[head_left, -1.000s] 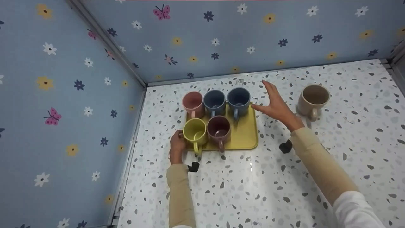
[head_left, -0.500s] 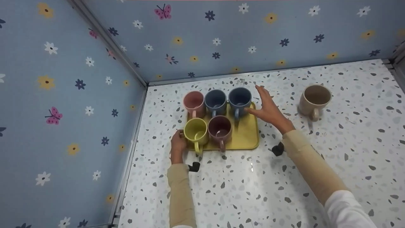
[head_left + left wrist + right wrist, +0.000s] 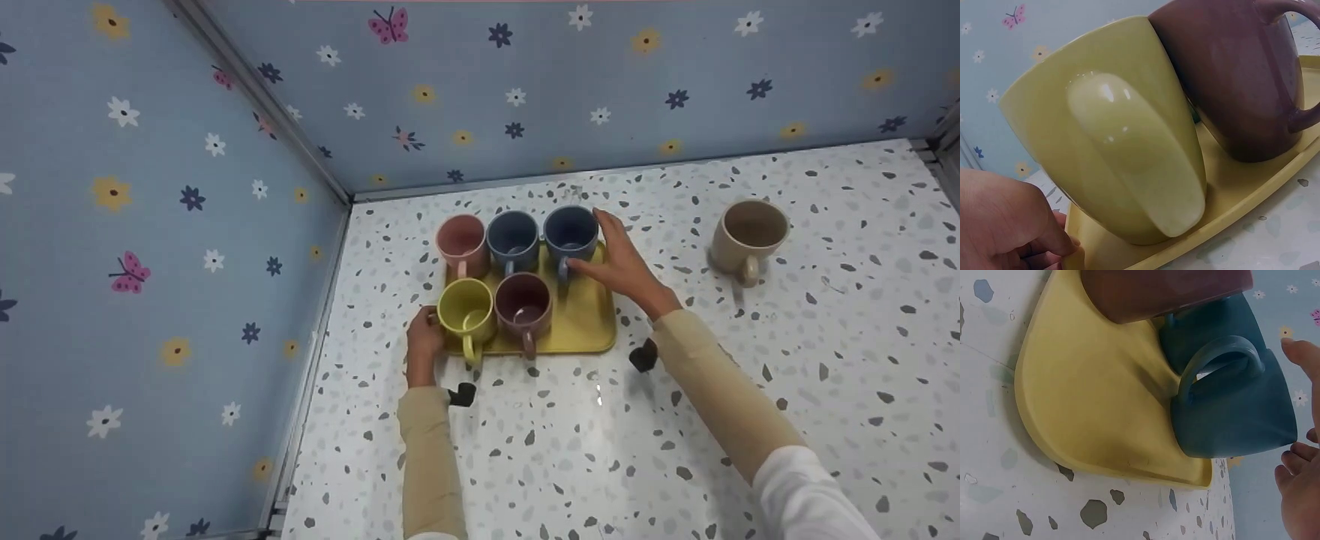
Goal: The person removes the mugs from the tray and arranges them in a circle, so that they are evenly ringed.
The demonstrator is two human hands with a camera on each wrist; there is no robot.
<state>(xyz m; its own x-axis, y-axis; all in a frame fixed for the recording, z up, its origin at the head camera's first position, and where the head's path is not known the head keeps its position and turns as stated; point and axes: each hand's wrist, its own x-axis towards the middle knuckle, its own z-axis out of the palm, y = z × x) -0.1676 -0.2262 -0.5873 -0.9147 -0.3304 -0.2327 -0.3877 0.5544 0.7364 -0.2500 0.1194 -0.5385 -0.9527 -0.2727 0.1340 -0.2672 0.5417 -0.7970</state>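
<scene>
You've bare yellow tray (image 3: 589,324) at its four o'clock, from that patch the end blue mug (image 3: 572,231) bars you at twelve, your right hand (image 3: 624,264) at one, maroon mug (image 3: 523,306) at nine, beige mug (image 3: 735,251) well off at two, open speckled table (image 3: 570,442) at six.

There are six mugs in all: one pink mug (image 3: 463,247), two blue mugs (image 3: 514,241) (image 3: 570,231), one yellow mug (image 3: 466,311), one maroon mug (image 3: 523,307) and one beige mug (image 3: 748,238), with six handles among them, one to each. Five of the six are on the one yellow tray (image 3: 589,322), and one is off it, on the one counter (image 3: 570,450). Two hands (image 3: 424,337) (image 3: 626,264), two tan sleeves (image 3: 431,457) (image 3: 724,397) and two black wrist pieces (image 3: 463,394) (image 3: 643,355) also show.
</scene>
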